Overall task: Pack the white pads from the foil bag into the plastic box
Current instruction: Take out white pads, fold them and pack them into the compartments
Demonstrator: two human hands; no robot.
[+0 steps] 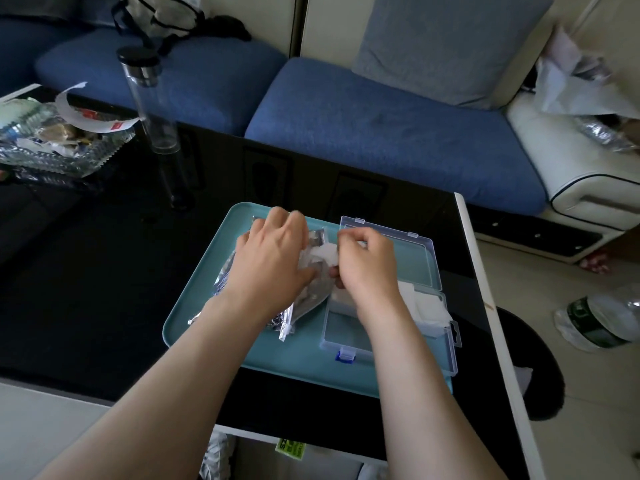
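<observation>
A silver foil bag [313, 292] lies on the teal tray [207, 296], its mouth toward the right. My left hand [273, 258] lies over the bag with its fingers curled on the foil. My right hand [363, 261] pinches a white pad [323, 254] at the bag's mouth, partly drawn out. The clear plastic box [446, 348] stands open on the tray's right side, its lid [415, 251] tipped back. Several white pads [426, 306] lie in the box's far end, partly hidden by my right wrist.
The tray sits on a black glass table [104, 271] with a white edge on the right. A tall clear bottle [156, 112] and a glass dish of wrappers [52, 140] stand at the back left. A blue sofa [381, 126] runs behind.
</observation>
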